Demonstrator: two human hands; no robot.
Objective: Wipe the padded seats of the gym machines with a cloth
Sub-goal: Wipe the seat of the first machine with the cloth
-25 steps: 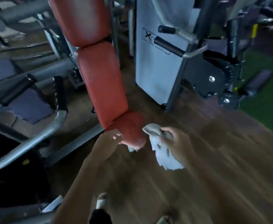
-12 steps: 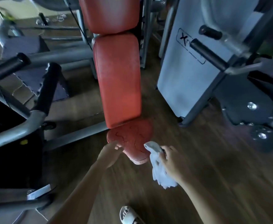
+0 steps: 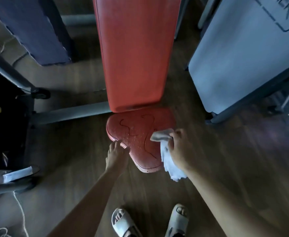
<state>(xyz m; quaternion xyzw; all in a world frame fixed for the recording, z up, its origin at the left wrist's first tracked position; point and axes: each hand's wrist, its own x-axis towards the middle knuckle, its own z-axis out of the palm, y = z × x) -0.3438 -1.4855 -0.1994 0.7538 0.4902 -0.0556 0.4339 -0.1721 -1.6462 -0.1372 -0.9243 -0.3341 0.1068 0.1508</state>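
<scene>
The cloth [image 3: 161, 136] has reached the seat [image 3: 135, 132], right hand [image 3: 180, 148] gripping.

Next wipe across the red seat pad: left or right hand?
Right. The right hand grips the white cloth, and a fold of it lies on the seat pad at its right edge. The left hand holds no cloth; its fingers only touch the pad's left front edge, probably bracing.

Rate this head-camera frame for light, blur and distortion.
Head view: dim overall, with the left side near black. The red seat pad and backrest are the best lit. The wood floor streaks with motion blur. Wide-angle distortion tilts the white machine panel outward. The cloth in the right hand stays fairly sharp.
</scene>
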